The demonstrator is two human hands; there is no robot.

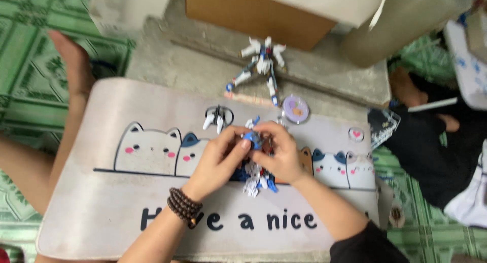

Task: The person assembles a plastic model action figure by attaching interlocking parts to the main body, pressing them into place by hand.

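Both my hands meet over the middle of a pale cartoon-cat mat (101,207). My left hand (215,161), with a dark bead bracelet (183,207) on the wrist, and my right hand (281,154) together pinch a small blue model part (251,137). Under them lies a white, blue and red robot figure part (256,182). A small white and black winged piece (218,118) sits on the mat just left of my fingers.
A finished white and blue robot figure (261,65) stands on the concrete step beyond the mat. A round lilac container (295,109) and a small clear heart-marked cap (356,134) lie right. A cardboard box (253,12) is behind. My bare foot (73,60) rests left.
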